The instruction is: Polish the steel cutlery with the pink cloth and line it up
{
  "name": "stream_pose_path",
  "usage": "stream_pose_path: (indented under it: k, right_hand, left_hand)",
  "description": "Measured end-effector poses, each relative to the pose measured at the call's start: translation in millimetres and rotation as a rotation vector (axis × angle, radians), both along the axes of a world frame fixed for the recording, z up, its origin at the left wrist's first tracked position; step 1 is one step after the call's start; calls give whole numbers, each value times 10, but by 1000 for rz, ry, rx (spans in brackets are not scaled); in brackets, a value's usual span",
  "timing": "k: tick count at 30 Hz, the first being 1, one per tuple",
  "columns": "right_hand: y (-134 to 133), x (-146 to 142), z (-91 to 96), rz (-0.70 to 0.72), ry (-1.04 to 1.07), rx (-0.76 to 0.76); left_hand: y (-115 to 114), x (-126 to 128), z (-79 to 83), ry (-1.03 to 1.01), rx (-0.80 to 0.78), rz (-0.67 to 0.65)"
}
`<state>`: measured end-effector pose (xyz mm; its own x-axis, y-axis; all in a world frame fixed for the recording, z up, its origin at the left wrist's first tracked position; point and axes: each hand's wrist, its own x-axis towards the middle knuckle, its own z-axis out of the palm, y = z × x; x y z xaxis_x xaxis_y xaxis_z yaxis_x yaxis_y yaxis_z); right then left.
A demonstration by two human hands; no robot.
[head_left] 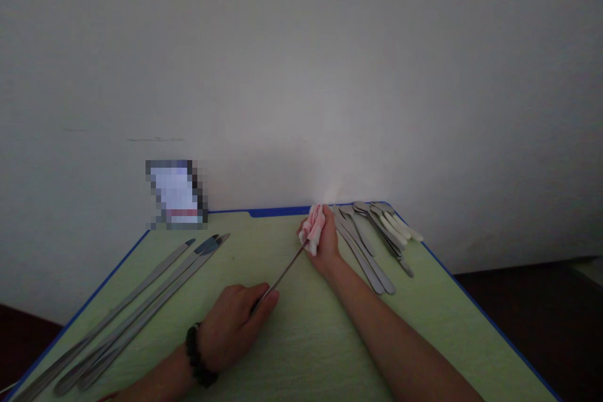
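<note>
My left hand (235, 325), with a dark bead bracelet on the wrist, is closed on the handle end of a long metal piece of cutlery (281, 277). The piece stretches away to the upper right. My right hand (323, 242) is closed on a pink and white cloth (313, 227) that wraps the far end of the same piece. Both hands are over a pale green table (301, 339) with a blue rim.
Several long metal cutlery pieces (141, 308) lie in a row at the left of the table. A pile of spoons and white-handled pieces (377, 235) lies at the far right. A blurred-out small object (176, 195) stands at the back left against a white wall.
</note>
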<state>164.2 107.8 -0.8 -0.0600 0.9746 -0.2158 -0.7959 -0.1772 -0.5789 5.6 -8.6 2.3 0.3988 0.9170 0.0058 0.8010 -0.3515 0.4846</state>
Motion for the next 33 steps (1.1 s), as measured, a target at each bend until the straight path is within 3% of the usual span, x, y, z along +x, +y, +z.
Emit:
stream_pose_path:
  k: [6, 23, 33]
  right_hand:
    - [3, 53, -27, 135, -1, 43]
    - [27, 58, -64, 120, 33, 92]
    - [41, 62, -43, 138, 46, -15]
  left_hand:
    - [-23, 15, -11, 120, 52, -35]
    - [-43, 12, -9, 158, 48, -54]
    - [-33, -1, -25, 98, -9, -43]
